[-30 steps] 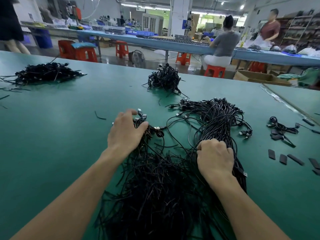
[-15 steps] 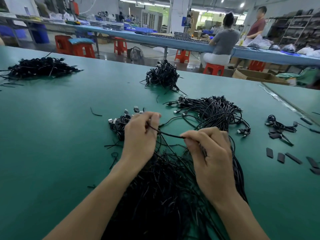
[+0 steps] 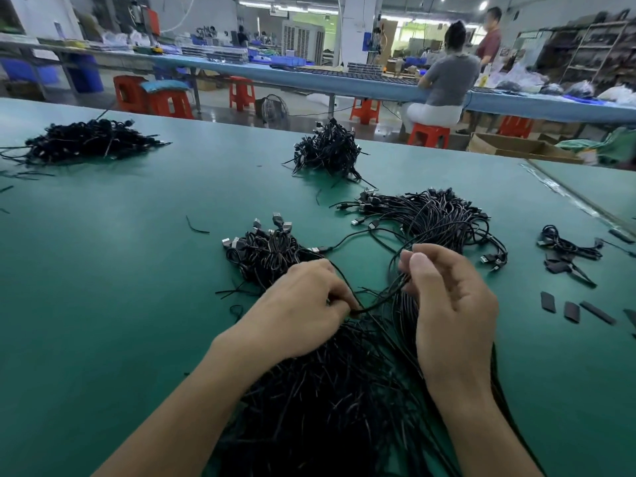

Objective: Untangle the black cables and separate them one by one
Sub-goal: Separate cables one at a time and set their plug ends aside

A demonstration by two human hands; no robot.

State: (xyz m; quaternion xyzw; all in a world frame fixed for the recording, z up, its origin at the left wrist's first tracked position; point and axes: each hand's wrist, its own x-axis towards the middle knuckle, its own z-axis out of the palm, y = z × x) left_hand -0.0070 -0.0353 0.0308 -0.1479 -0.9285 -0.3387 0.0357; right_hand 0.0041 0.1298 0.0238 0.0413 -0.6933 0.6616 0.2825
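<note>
Black cables (image 3: 327, 390) lie tangled beneath our wrists, cut off by the bottom edge, and we cannot follow any single one through the heap. We work at a green table (image 3: 103, 270) in a workshop, red stools (image 3: 428, 135) behind. Our left hand (image 3: 303, 304) and right hand (image 3: 451, 304), each curled tight, pinch a thin strand (image 3: 378, 302) stretched between them above the tangle.

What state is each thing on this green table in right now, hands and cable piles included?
left hand, pinching a thin black cable.
right hand, pinching the same cable.
black cable, stretched between both hands.
tangled heap, loose, under both forearms.
plug bundle, bunched, beyond the left hand.
looped bundle, lying beyond the right hand.
far pile, heaped, untouched.
</note>
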